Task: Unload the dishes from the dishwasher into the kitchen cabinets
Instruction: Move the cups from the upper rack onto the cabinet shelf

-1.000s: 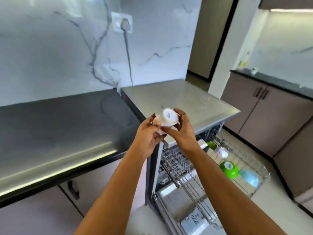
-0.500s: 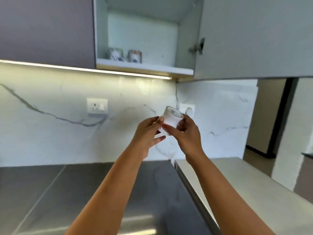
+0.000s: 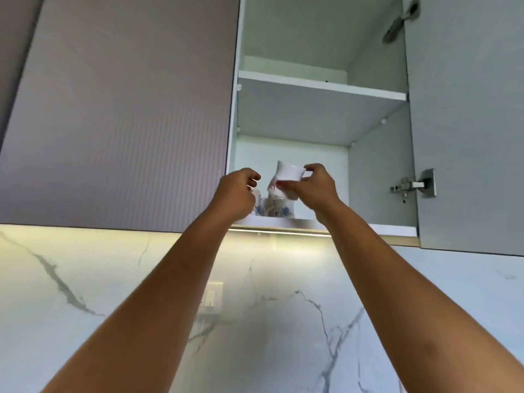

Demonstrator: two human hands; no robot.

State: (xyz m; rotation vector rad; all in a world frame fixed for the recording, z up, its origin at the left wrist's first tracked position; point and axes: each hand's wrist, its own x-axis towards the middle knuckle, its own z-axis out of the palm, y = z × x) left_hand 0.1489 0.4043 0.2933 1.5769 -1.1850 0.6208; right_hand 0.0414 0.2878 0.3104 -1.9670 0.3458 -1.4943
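Observation:
My right hand (image 3: 313, 188) grips a white patterned cup (image 3: 286, 177) and holds it tilted just above the lower shelf (image 3: 368, 228) of the open wall cabinet. Two patterned mugs (image 3: 279, 209) stand on that shelf, right below the held cup. My left hand (image 3: 238, 194) is beside the cup on its left, fingers curled, apart from it and holding nothing that I can see. The dishwasher is out of view.
The cabinet door (image 3: 465, 123) hangs open on the right, with a metal hinge (image 3: 414, 185). An upper shelf (image 3: 320, 87) sits above. A closed ribbed door (image 3: 119, 109) is on the left. Marble backsplash (image 3: 85, 293) and a light strip run below.
My view has tilted up from the dishwasher to the cabinet. Both hands rose with the cup; my left hand has let go, and the right now holds it at the lower shelf.

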